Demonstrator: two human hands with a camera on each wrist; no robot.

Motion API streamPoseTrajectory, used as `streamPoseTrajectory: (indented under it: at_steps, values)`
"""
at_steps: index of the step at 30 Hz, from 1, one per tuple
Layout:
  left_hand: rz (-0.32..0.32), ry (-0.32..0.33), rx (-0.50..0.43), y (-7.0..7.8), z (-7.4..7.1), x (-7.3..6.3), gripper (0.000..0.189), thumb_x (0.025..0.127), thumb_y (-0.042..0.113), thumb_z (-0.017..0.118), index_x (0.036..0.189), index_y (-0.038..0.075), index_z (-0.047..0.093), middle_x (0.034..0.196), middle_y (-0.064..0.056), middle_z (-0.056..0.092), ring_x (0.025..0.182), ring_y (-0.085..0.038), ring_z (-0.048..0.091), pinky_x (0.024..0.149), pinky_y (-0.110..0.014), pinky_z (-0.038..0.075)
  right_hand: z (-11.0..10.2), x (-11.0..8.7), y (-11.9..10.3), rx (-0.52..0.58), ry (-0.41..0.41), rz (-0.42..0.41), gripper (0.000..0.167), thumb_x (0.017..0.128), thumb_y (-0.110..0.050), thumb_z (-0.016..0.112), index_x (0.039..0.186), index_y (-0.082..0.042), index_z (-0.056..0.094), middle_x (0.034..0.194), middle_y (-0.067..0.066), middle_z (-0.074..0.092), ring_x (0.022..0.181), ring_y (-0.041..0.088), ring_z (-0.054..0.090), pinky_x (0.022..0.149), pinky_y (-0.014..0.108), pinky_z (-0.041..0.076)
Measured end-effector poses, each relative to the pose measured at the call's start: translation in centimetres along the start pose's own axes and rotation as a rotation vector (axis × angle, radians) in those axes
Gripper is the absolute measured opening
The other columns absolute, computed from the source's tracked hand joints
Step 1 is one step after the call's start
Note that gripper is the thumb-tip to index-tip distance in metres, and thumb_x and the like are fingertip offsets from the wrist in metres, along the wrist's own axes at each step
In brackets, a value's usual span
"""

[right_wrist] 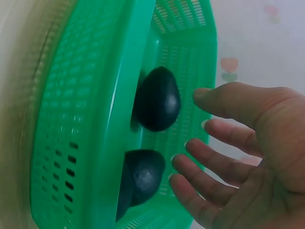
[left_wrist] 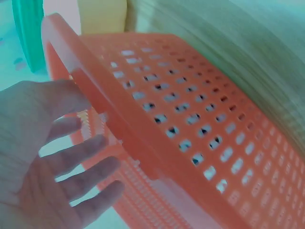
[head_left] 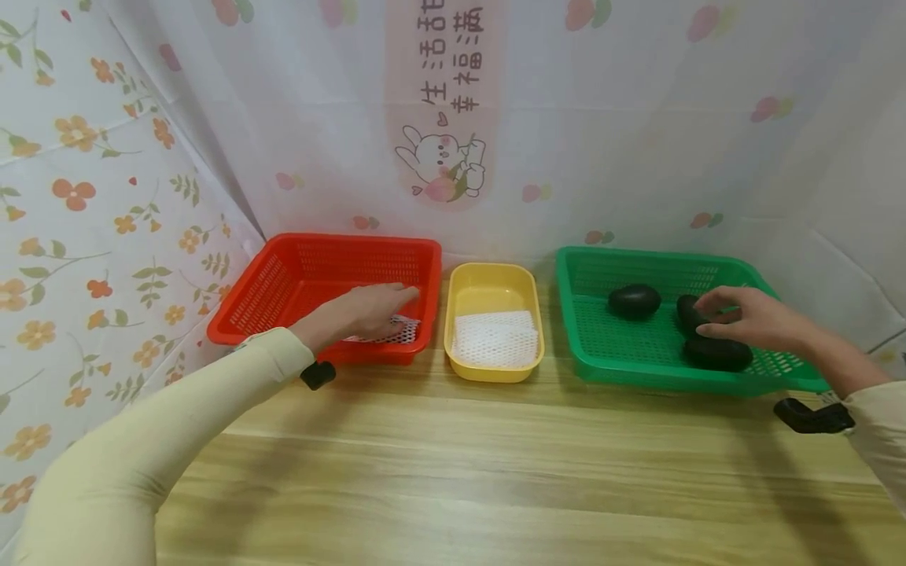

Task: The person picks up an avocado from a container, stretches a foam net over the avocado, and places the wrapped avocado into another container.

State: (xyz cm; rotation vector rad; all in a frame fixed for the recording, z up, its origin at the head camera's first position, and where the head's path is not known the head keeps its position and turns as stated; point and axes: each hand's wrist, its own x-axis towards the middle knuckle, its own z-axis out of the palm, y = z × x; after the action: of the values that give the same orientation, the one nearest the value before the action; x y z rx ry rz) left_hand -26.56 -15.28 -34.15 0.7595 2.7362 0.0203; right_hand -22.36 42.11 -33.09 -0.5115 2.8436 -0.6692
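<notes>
Left of the yellow tray (head_left: 495,374), the left hand (head_left: 377,308) splays its fingers by netting (head_left: 406,331); rightward, the right hand (head_left: 764,319) likewise, perhaps to span dark fruit (head_left: 718,355).

1. A pale wood-grain worktop (head_left: 453,479) spans the foreground.
2. A white fruit-print cloth (head_left: 616,157) hangs behind, bearing a cartoon rabbit (head_left: 432,157) beneath dark Chinese characters (head_left: 465,60).
3. Orange-flowered fabric (head_left: 92,212) with green leaves hangs along the left side.

Orange-flowered cloth (head_left: 92,228), rabbit-print cloth (head_left: 538,126), wood-grain tabletop (head_left: 495,464)
</notes>
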Motion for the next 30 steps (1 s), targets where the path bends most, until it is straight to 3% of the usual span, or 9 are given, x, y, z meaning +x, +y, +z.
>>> streamPoseTrajectory:
  at_steps: [4, 7, 13, 17, 22, 30]
  values:
    - [0.047, 0.112, -0.011, 1.3, -0.3, -0.3, 0.061, 0.088, 0.024, 0.080, 0.141, 0.017, 0.052, 0.121, -0.007, 0.060, 0.103, -0.024, 0.056, 0.088, -0.040, 0.055, -0.3, -0.1, 0.5, -0.019, -0.020, 0.002, 0.041, 0.097, -0.008, 0.070, 0.128, 0.013, 0.053, 0.120, 0.030, 0.057, 0.106, 0.050, 0.061, 0.080, 0.044, 0.056]
    - [0.125, 0.178, 0.017, 2.4, -0.4, -0.5, 0.051, 0.090, 0.019, 0.077, 0.136, 0.014, 0.054, 0.110, -0.004, 0.059, 0.095, -0.021, 0.055, 0.083, -0.034, 0.055, -0.4, -0.1, 1.0, -0.021, -0.044, -0.002, 0.043, 0.096, -0.008, 0.070, 0.128, 0.014, 0.052, 0.121, 0.032, 0.056, 0.107, 0.053, 0.060, 0.081, 0.045, 0.056]
    - [0.279, 0.225, 0.042, 5.0, -0.3, -1.0, 0.044, 0.092, 0.016, 0.070, 0.134, 0.011, 0.059, 0.111, -0.002, 0.060, 0.091, -0.018, 0.054, 0.082, -0.029, 0.052, -0.5, 0.2, 1.7, -0.008, -0.080, -0.017, 0.044, 0.094, -0.009, 0.073, 0.128, 0.012, 0.054, 0.122, 0.029, 0.056, 0.109, 0.051, 0.059, 0.080, 0.035, 0.057]
    - [0.336, 0.188, 0.026, 6.5, -0.2, -1.1, 0.043, 0.094, 0.021, 0.066, 0.136, 0.013, 0.059, 0.123, -0.003, 0.061, 0.096, -0.017, 0.055, 0.084, -0.029, 0.051, -0.6, 0.4, 2.1, -0.016, -0.111, -0.042, 0.047, 0.092, -0.009, 0.076, 0.128, 0.012, 0.054, 0.123, 0.029, 0.056, 0.110, 0.053, 0.057, 0.079, 0.037, 0.057]
    - [0.379, 0.082, 0.062, 8.0, -0.4, -0.4, 0.045, 0.096, 0.028, 0.067, 0.138, 0.014, 0.057, 0.128, -0.005, 0.061, 0.104, -0.020, 0.059, 0.086, -0.035, 0.052, -1.0, 0.4, 2.8, -0.030, -0.144, -0.032, 0.051, 0.090, -0.011, 0.078, 0.129, 0.012, 0.053, 0.123, 0.031, 0.055, 0.110, 0.056, 0.055, 0.080, 0.048, 0.056]
    - [0.342, -0.054, 0.075, 9.3, -0.4, 0.7, 0.049, 0.096, 0.029, 0.072, 0.139, 0.013, 0.057, 0.133, -0.004, 0.061, 0.117, -0.020, 0.059, 0.097, -0.039, 0.049, -1.3, 0.4, 3.2, -0.020, -0.179, -0.014, 0.055, 0.089, -0.011, 0.080, 0.129, 0.014, 0.052, 0.123, 0.035, 0.054, 0.109, 0.059, 0.054, 0.079, 0.051, 0.056]
